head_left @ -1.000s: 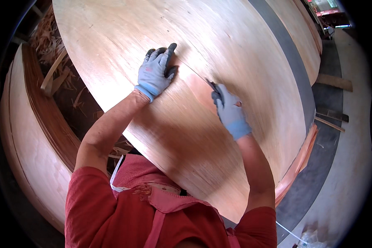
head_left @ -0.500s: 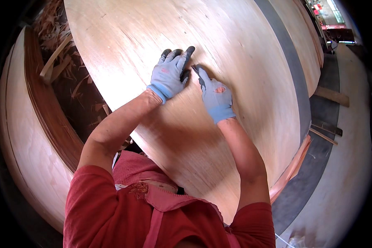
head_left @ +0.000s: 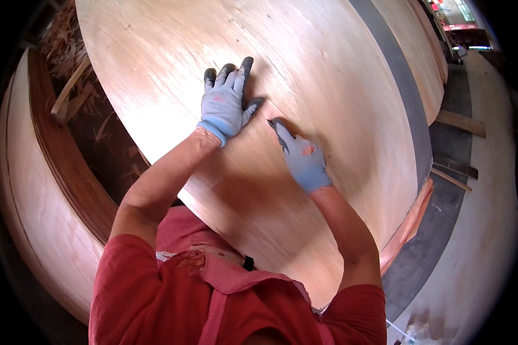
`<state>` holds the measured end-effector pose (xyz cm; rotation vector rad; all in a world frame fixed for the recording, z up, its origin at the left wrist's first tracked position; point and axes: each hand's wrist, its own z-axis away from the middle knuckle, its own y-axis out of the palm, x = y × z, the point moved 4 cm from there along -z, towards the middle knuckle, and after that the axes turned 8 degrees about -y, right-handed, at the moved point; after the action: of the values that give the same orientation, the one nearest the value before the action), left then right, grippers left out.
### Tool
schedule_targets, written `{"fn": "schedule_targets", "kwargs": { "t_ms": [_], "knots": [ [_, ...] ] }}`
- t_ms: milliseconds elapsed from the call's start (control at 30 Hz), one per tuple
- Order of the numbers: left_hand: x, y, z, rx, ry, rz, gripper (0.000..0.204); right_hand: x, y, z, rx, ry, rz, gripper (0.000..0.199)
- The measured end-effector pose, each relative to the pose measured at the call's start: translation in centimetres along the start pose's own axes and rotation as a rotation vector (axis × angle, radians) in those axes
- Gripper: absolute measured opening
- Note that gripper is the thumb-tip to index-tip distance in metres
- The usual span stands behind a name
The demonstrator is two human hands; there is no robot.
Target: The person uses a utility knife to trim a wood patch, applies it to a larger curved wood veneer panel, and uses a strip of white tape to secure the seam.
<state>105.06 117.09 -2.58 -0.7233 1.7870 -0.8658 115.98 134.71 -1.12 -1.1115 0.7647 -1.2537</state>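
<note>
While the left hand (head_left: 224,103) is laid flat on the pale veneer sheet (head_left: 328,75), its gloved fingers are spread and pointed away from the body, with nothing clamped beneath them beyond the wood itself. Just beside it, the right hand (head_left: 301,156) is pressed to the same sheet, the dark-tipped forefinger stretched toward the left thumb; whether anything thin is pinched under that finger cannot be told.

A second ago the hands were set well apart on the sheet, the right one off to the side; half a second ago they had been drawn together. Now both have been carried a little nearer the body, and the gap between them is kept small. From this it is judged that one spot on the surface, perhaps a split or seam along the grain, is being felt or pressed closed, and that the work is at an early, checking stage.

The sheet is lying on top of a stack of veneer (head_left: 411,221). To the left a second stack (head_left: 34,201) and wood scraps (head_left: 80,103) are seen; to the right, grey floor (head_left: 443,230).
</note>
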Motion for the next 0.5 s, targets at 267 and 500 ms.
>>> {"fn": "schedule_targets", "kwargs": {
  "t_ms": [267, 500],
  "knots": [
    [-0.3, 0.4, 0.7, -0.006, -0.032, -0.135, 0.100, -6.3, 1.7, 7.4, 0.024, -0.050, -0.127, 0.050],
    [-0.6, 0.0, 0.3, -0.058, -0.024, -0.115, 0.101, -7.8, -3.2, 7.1, -0.007, -0.137, -0.341, 0.050]
  ]
}}
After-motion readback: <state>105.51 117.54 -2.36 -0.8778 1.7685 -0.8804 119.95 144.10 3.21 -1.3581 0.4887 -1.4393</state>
